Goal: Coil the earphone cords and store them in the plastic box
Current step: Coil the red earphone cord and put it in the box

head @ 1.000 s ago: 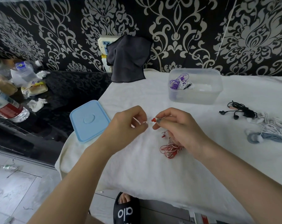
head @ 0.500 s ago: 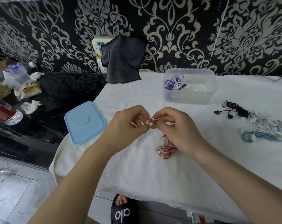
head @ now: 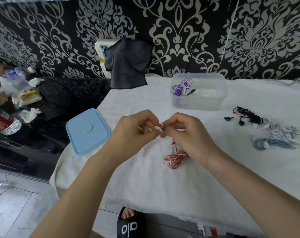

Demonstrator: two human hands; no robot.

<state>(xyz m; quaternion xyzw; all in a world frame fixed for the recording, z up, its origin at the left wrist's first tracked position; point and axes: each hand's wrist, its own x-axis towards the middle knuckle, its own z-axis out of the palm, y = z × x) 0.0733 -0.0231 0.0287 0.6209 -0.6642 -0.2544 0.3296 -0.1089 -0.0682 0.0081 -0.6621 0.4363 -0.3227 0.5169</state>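
My left hand (head: 137,129) and my right hand (head: 185,134) meet above the white cloth, both pinching the end of a red-and-white earphone cord (head: 175,158). The rest of that cord lies in a loose bundle on the cloth under my right hand. The clear plastic box (head: 199,102) stands open at the back and holds purple earphones (head: 179,87) with a white cord. Its light blue lid (head: 88,130) lies to the left near the cloth's edge.
Black earphones (head: 247,115) and a tangle of white and grey-blue earphones (head: 276,136) lie on the white cloth (head: 163,186) at the right. A dark cloth (head: 128,64) hangs at the back. Bottles and wrappers (head: 13,93) sit on the black surface to the left.
My two hands have drawn together, closing the gap between their fingertips at the cord's red end. The cord bundle stays on the cloth.
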